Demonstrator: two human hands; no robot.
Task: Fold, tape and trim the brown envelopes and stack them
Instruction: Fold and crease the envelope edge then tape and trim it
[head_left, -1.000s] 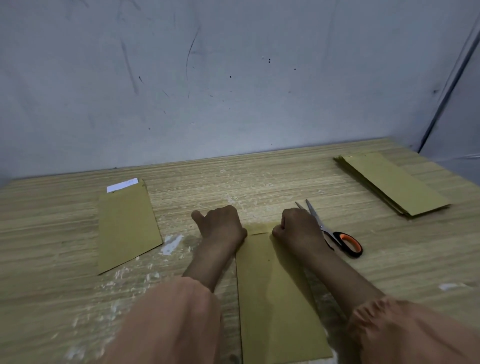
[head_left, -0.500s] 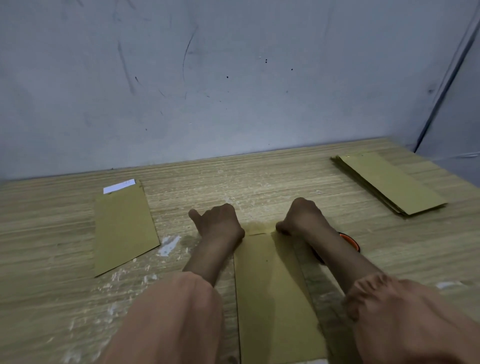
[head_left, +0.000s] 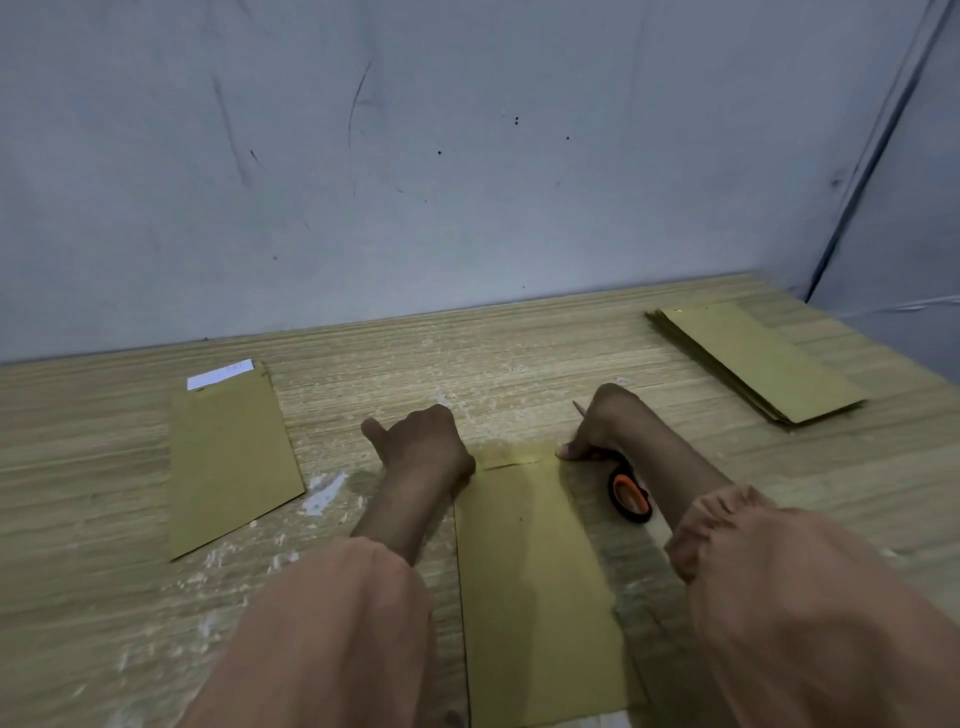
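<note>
Both hands were down at the folded flap of the envelope (head_left: 540, 582) lying flat on the wooden table (head_left: 519, 364), dead centre! The left hand (head_left: 423, 447) sat fisted on the flap's left corner, thumb poking out, gripping nothing visible. The right hand (head_left: 602, 426) curled over the right corner, fingertips pressing there; whether it held anything, I couldn't tell. Scissors (head_left: 628, 493) with an orange handle lay just beside the wrist. Another envelope (head_left: 228, 462) lay apart on the left, a stack (head_left: 753, 358) far right
</note>
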